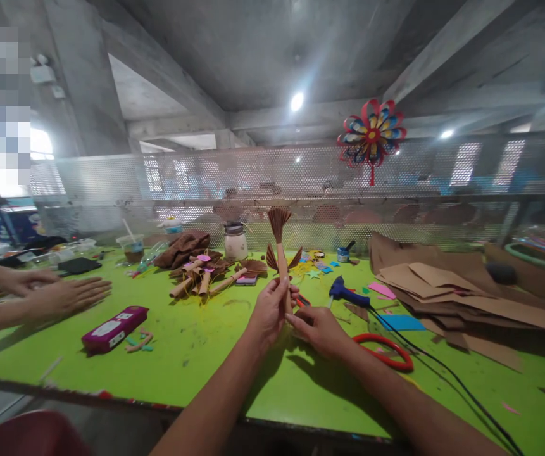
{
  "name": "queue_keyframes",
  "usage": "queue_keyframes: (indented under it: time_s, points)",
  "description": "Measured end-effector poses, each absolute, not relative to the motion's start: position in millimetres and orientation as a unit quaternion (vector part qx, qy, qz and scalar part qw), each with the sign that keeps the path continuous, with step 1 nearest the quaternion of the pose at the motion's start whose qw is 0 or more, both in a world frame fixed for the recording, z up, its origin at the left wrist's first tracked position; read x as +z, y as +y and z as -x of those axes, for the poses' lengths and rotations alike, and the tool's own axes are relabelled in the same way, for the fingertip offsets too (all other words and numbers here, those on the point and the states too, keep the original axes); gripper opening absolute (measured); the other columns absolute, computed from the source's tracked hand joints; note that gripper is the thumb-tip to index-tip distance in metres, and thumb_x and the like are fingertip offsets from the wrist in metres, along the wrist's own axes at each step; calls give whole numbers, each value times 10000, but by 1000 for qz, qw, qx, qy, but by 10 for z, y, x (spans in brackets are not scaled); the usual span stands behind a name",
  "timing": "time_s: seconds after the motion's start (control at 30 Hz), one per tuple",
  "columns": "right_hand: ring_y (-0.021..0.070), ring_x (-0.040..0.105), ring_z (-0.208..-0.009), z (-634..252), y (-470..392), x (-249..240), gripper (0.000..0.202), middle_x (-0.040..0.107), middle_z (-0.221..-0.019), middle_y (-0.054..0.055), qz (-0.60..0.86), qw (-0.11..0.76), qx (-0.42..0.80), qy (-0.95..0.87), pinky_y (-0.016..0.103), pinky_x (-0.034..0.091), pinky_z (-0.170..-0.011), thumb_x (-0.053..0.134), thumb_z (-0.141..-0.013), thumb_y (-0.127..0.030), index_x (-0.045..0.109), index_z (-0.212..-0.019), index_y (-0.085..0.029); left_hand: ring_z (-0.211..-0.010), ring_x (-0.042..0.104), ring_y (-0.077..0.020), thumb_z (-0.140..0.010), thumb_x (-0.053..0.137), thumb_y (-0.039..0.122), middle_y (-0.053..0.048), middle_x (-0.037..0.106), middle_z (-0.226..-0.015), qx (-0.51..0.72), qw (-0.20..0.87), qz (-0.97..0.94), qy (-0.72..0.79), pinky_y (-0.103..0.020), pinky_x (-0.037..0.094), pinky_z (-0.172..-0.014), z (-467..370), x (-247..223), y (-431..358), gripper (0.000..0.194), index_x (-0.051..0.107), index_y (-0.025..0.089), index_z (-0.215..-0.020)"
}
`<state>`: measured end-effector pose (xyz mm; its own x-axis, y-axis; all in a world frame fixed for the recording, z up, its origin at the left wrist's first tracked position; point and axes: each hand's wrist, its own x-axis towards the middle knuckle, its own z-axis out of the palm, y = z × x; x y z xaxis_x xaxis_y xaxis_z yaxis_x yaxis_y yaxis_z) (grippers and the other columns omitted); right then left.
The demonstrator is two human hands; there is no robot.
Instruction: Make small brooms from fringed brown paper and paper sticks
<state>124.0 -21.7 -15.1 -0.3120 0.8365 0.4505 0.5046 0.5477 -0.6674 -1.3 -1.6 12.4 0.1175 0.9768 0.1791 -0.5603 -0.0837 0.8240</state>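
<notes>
A brown paper figure [281,259] with a pleated fan at its top and two pleated wings stands upright in front of me. Around its lower stem my left hand [269,307] is closed. My right hand [317,326] has its fingers pinched at the stem's bottom end, close beside the left. A blue glue gun [348,292] lies just to the right, near red-handled scissors [383,352]. Left of my hands is a pile of rolled brown paper pieces [203,278] with yellow string.
Another person's hands [63,297] rest at the left, by a purple box [115,328]. Brown paper sheets [443,297] fill the right. A jar [237,242] stands behind, before a perforated metal screen [206,174]. A black cord [447,373] crosses the green table [168,373].
</notes>
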Motion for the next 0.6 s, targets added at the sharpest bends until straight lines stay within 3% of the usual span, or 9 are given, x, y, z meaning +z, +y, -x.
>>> queue_keyframes:
  time_s: [0.4,0.6]
  points:
    - [83,341,-477,-1259,-192,-188,406,449,-489,-22,427,409,187,-784,222,256,-475,462,-837,-413,567,-558,-137,-551,542,-65,-716,685,334,-31,622,-746,606,616,-432,259,-173,448,-528,0,110,-24,273,547,136,-843]
    - [103,412,-509,-1295,-217,-100,369,512,-536,0,427,512,204,-717,226,324,-509,485,-827,-421,633,-656,-129,-547,545,-77,-715,684,336,-22,620,-748,600,617,-435,267,-179,447,-487,-17,125,-43,267,542,147,-840]
